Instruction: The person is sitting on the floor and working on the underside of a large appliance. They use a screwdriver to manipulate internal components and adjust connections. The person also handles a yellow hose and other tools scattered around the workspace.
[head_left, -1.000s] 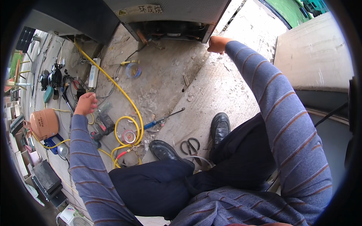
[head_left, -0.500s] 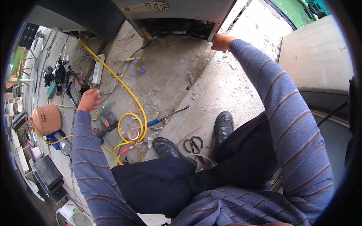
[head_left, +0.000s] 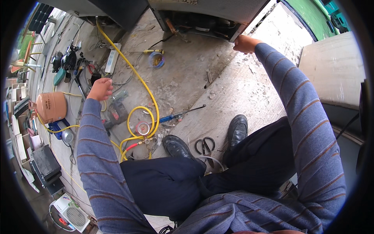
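Note:
My right hand [head_left: 246, 44] is closed at the lower right corner of a grey metal appliance cabinet [head_left: 206, 11], its fingertips partly hidden by the edge. Inside the cabinet's open bottom sits a dark compressor [head_left: 206, 26] with copper pipe [head_left: 170, 25] beside it. To the left, my left hand [head_left: 100, 89] hangs in the air with curled fingers; whether anything small is inside them is hidden. Below and beside it on the floor lie a cordless power tool [head_left: 116, 114] and a coiled yellow hose [head_left: 156, 102] with a round pressure gauge [head_left: 142, 128].
Black-handled scissors [head_left: 205, 146] lie between my shoes. A blue-handled torch-like tool [head_left: 171, 117], a roll of tape [head_left: 156, 59], a yellow-handled screwdriver [head_left: 153, 51] and a white power strip [head_left: 113, 58] lie about. An orange-brown gas cylinder [head_left: 52, 107] stands left; a pale panel [head_left: 331, 70] right.
The view has shifted, so the floor and cabinet sit further right and higher. My right hand stays at the cabinet's corner. My left hand remains raised, with its fingers curled in more.

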